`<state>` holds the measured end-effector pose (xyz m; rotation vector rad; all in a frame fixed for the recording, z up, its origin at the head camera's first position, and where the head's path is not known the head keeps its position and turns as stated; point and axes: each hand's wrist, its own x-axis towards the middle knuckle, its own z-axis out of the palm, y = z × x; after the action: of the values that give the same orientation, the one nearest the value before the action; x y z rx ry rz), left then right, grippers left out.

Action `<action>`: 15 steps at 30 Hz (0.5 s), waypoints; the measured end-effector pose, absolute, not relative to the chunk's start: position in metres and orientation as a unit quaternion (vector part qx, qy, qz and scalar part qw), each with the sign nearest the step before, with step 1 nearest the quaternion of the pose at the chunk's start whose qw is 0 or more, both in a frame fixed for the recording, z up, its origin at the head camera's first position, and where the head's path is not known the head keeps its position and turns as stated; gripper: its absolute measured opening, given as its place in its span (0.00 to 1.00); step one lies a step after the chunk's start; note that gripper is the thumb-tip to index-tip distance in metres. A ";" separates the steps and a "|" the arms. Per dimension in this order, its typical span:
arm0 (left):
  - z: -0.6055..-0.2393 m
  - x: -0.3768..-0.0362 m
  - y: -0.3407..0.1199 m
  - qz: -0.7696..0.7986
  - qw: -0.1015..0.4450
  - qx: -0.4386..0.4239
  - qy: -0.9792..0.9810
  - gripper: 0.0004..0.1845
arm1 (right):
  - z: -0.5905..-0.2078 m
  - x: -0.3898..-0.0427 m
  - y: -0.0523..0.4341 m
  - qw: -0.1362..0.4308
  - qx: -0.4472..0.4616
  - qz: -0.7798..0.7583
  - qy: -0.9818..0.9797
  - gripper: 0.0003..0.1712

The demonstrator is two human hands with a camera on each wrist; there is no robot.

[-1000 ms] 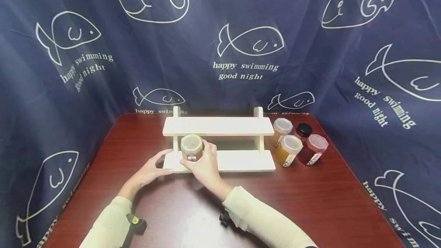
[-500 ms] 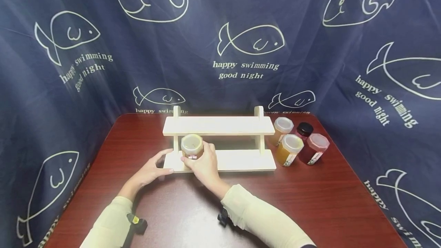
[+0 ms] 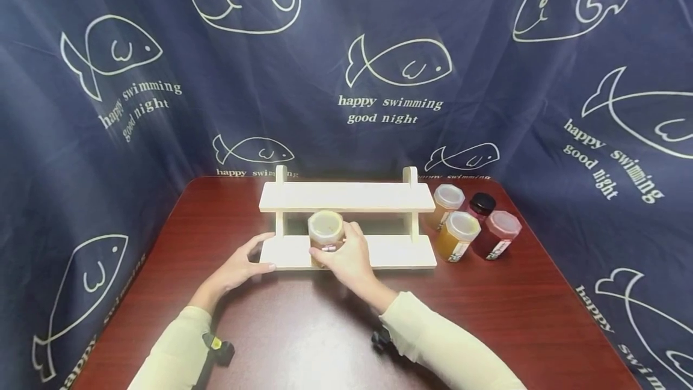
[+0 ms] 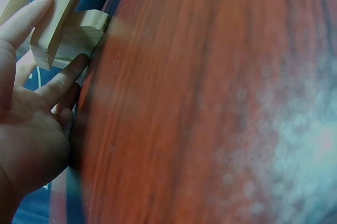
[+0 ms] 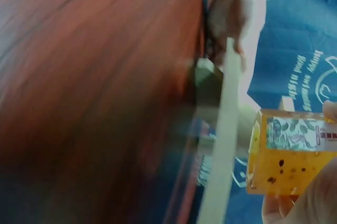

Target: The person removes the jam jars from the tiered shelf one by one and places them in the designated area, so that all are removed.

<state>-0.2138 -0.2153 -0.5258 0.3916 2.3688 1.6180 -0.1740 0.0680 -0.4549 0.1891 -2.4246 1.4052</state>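
In the head view, a white two-tier wooden shelf (image 3: pixel 346 197) stands on the table. My right hand (image 3: pixel 349 260) grips a clear-lidded jar (image 3: pixel 325 227) over the left half of the lower board. Seen from the right wrist, the jar (image 5: pixel 289 155) holds orange filling with dark specks and bears a leafy label. A gap shows there between its base and the board (image 5: pixel 226 129). My left hand (image 3: pixel 238 266) spans the lower board's left end, thumb at the front and fingers at the back. The left wrist view has its thumb (image 4: pixel 31 16) against the wood.
Right of the shelf stand a pale-lidded amber jar (image 3: pixel 448 200), a yellow jar (image 3: pixel 457 239), a black-lidded jar (image 3: pixel 482 204) and a dark red jar (image 3: pixel 498 236). The reddish-brown table (image 3: pixel 303 330) meets a blue fish-print curtain (image 3: pixel 303 89) behind.
My right hand has carried the jar to the right along the lower board, away from its left end. The left hand has stayed at the shelf's end.
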 end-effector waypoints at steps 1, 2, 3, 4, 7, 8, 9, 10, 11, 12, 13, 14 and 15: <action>-0.526 -0.213 -0.215 0.556 0.125 0.135 0.810 0.45 | -0.454 -0.173 0.075 0.170 0.069 0.495 -0.849 0.35; -0.526 -0.213 -0.215 0.556 0.125 0.136 0.810 0.45 | -0.452 -0.172 0.081 0.172 0.071 0.497 -0.848 0.35; -0.525 -0.212 -0.215 0.557 0.125 0.137 0.810 0.45 | -0.451 -0.172 0.088 0.174 0.073 0.498 -0.846 0.35; -0.526 -0.212 -0.216 0.555 0.124 0.137 0.811 0.45 | -0.448 -0.170 0.095 0.175 0.073 0.499 -0.846 0.35; -0.527 -0.211 -0.218 0.547 0.119 0.135 0.817 0.45 | -0.442 -0.168 0.114 0.177 0.067 0.495 -0.848 0.35; -0.527 -0.211 -0.218 0.544 0.117 0.134 0.820 0.45 | -0.439 -0.168 0.121 0.178 0.063 0.491 -0.850 0.36; -0.528 -0.212 -0.218 0.544 0.117 0.134 0.820 0.44 | -0.437 -0.167 0.127 0.179 0.059 0.490 -0.851 0.36; -0.529 -0.213 -0.218 0.543 0.116 0.135 0.821 0.44 | -0.434 -0.166 0.134 0.181 0.055 0.486 -0.853 0.36; -0.529 -0.213 -0.218 0.545 0.117 0.135 0.819 0.44 | -0.432 -0.165 0.141 0.183 0.050 0.482 -0.856 0.36; -0.529 -0.214 -0.217 0.549 0.118 0.136 0.816 0.44 | -0.430 -0.164 0.148 0.183 0.044 0.478 -0.858 0.36; -0.530 -0.214 -0.217 0.552 0.119 0.135 0.814 0.44 | -0.427 -0.163 0.156 0.184 0.040 0.473 -0.860 0.37; -0.530 -0.214 -0.216 0.554 0.120 0.136 0.813 0.44 | -0.426 -0.161 0.163 0.186 0.037 0.469 -0.863 0.37; -0.529 -0.214 -0.216 0.554 0.121 0.135 0.813 0.44 | -0.425 -0.160 0.171 0.185 0.034 0.466 -0.864 0.37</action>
<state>-0.2136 -0.2162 -0.5293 0.3955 2.3734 1.6174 -0.1596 0.1711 -0.4247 0.0964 -2.4354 1.3130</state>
